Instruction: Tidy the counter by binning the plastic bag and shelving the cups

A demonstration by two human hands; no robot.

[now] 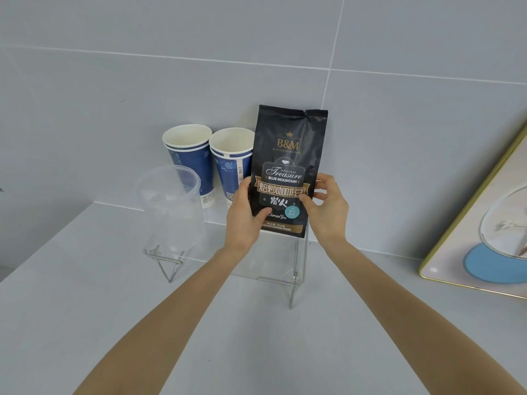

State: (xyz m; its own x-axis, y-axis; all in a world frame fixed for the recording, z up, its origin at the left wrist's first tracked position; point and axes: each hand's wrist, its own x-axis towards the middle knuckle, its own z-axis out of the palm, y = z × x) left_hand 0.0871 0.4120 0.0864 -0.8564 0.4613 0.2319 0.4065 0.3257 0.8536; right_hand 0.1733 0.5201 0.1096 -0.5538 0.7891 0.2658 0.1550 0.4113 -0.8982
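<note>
A black coffee bag (288, 155) stands upright at the right end of a clear acrylic shelf (268, 263) on the grey counter. My left hand (245, 215) grips the bag's lower left side, thumb across its front. My right hand (328, 206) holds its lower right edge with thumb and fingers. Left of the bag, against the wall, stand two stacks of blue-and-white paper cups (189, 161) (231, 163). A clear plastic cup (171, 206) stands upright at the shelf's left end, in front of the left stack.
The grey counter (256, 337) stretches toward me below the shelf. A gold-rimmed tray with a blue and white picture (484, 240) leans at the right edge. A grey tiled wall (256, 67) closes the back.
</note>
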